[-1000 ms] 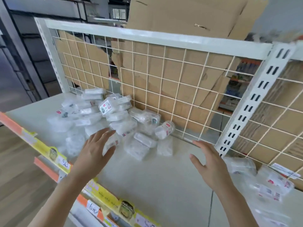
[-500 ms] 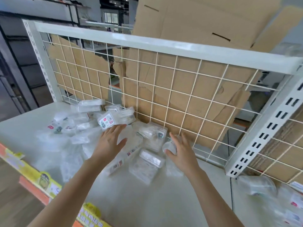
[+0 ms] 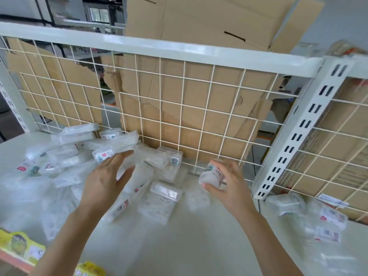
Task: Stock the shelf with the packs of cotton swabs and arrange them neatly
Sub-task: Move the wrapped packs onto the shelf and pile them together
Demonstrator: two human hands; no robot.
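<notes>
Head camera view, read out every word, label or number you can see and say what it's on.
No text here reads clearly.
Label on the round pack in the right hand: print, too blurred to read.
Stickers on the flat packs: too small and blurred.
Yellow price strip at the front of the shelf: blurred.

The white shelf (image 3: 179, 246) is being closed off at the rear by a white wire grid panel (image 3: 180, 108), which is being capped by a flat white top rail (image 3: 159, 49). The panel is being bounded on the right by a slotted upright (image 3: 306, 124). Flattened cardboard (image 3: 199, 20) is being seen behind the grid, rising above the rail. A yellow and orange label strip (image 3: 20, 248) is being carried on the shelf's front edge. A window (image 3: 99, 14) and dark racking (image 3: 45, 10) are being shown at upper left, and a pale wall (image 3: 342, 22) is being evenly lit at upper right.
</notes>
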